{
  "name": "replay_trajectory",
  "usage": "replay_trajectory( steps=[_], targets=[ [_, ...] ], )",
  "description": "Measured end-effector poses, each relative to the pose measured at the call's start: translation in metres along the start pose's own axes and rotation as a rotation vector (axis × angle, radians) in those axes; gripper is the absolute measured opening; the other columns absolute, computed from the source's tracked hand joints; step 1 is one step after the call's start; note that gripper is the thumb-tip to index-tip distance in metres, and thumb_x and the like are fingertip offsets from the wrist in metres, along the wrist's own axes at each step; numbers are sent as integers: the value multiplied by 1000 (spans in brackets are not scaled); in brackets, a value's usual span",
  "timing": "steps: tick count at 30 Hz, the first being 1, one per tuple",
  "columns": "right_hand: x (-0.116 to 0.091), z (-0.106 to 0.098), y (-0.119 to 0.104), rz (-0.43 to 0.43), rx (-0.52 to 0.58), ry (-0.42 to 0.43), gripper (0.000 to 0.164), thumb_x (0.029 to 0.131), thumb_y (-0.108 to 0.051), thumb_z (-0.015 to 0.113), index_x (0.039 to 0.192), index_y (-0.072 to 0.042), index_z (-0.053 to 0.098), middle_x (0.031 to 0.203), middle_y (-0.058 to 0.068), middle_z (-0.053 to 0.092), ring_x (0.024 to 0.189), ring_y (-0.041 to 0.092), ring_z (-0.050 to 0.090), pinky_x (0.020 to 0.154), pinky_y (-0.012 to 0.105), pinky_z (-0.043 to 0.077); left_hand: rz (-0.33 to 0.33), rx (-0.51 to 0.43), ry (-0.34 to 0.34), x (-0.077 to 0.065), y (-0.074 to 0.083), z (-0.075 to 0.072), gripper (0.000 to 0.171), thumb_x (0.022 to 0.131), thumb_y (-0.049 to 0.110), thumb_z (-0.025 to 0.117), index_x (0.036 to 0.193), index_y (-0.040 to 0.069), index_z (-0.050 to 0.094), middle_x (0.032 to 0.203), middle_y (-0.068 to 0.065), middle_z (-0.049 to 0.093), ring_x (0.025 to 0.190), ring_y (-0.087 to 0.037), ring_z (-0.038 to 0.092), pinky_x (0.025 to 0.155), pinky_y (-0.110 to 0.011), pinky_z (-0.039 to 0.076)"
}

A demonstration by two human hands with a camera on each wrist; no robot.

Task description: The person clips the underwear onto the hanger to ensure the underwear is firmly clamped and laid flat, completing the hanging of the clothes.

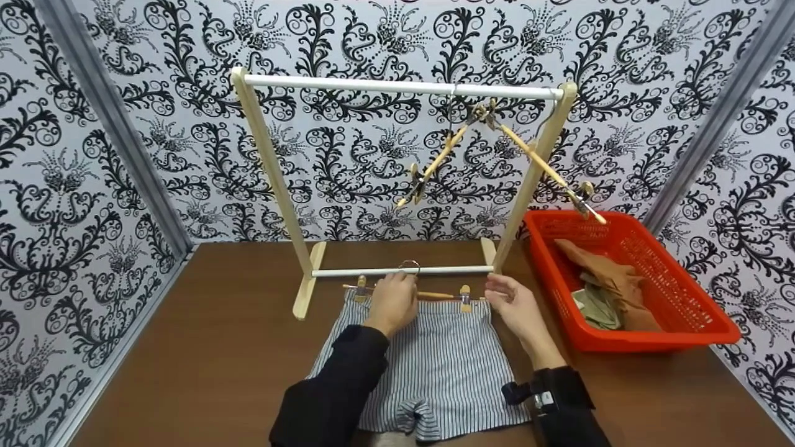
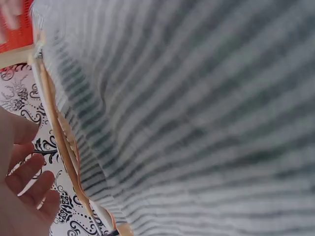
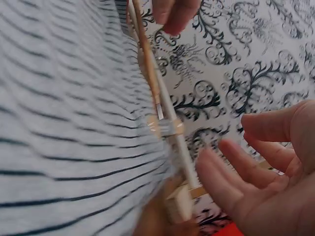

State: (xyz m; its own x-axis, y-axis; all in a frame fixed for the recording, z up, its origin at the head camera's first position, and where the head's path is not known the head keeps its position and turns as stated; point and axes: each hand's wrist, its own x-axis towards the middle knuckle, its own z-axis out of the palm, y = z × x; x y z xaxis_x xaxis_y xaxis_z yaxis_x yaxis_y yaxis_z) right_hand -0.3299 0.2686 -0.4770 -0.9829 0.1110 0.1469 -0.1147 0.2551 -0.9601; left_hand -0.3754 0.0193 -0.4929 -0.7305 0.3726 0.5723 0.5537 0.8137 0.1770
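Observation:
Grey-and-white striped shorts [image 1: 441, 366] lie on the brown table. A wooden clip hanger [image 1: 438, 296] runs along their waistband, its right clip [image 1: 466, 298] on the fabric and its metal hook [image 1: 409, 266] near the rack's lower bar. My left hand [image 1: 394, 301] is over the middle of the hanger, below the hook; in the left wrist view its fingers [image 2: 37, 189] curve loosely beside the hanger bar [image 2: 61, 140], holding nothing. Just past the waistband's right end is my right hand [image 1: 512, 304]. Its fingers [image 3: 216, 174] are spread, apart from the clip [image 3: 165, 127].
A wooden rack with a white top rail [image 1: 385, 85] stands behind the shorts. Two clip hangers hang near its right end, one bar [image 1: 534, 158] angled toward the basket. The red basket [image 1: 658, 338] at right holds brown cloth [image 1: 605, 267] and olive cloth [image 1: 599, 307]. Patterned walls surround the table.

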Motion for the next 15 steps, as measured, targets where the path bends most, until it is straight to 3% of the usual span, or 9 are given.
replay_trajectory(
  steps=[3, 7, 10, 15],
  targets=[
    [-4, 1, -9, -130, -166, -40, 34, 98, -2, 65, 131, 5, 62, 128, 23, 64, 120, 36, 60, 100, 39, 50, 27, 107, -8, -2, -3, 1, 14, 86, 13, 71, 97, 4, 71, 98, -12, 68, 92, -32, 65, 75, -45, 56],
    [-8, 5, -12, -252, -355, -190, 38, 99, -11, 66, 131, 8, 61, 132, 25, 62, 126, 42, 55, 107, 55, 41, -3, 179, -78, -3, -4, 0, 20, 79, 13, 76, 97, 4, 72, 97, -11, 68, 91, -31, 64, 76, -44, 55],
    [-11, 7, -9, -263, -497, -337, 49, 101, -20, 64, 139, 9, 54, 141, 26, 55, 133, 44, 48, 111, 58, 35, -20, 195, -118, -3, -4, 0, 20, 79, 10, 74, 99, 3, 72, 97, -11, 69, 91, -31, 64, 79, -44, 55],
    [-16, 6, -2, -213, -593, -557, 61, 102, -20, 60, 147, 15, 37, 153, 34, 34, 142, 49, 32, 116, 60, 23, -8, 215, -149, -5, -4, 3, 19, 79, 7, 75, 98, 3, 72, 97, -12, 69, 93, -30, 64, 87, -41, 53]
  ],
)
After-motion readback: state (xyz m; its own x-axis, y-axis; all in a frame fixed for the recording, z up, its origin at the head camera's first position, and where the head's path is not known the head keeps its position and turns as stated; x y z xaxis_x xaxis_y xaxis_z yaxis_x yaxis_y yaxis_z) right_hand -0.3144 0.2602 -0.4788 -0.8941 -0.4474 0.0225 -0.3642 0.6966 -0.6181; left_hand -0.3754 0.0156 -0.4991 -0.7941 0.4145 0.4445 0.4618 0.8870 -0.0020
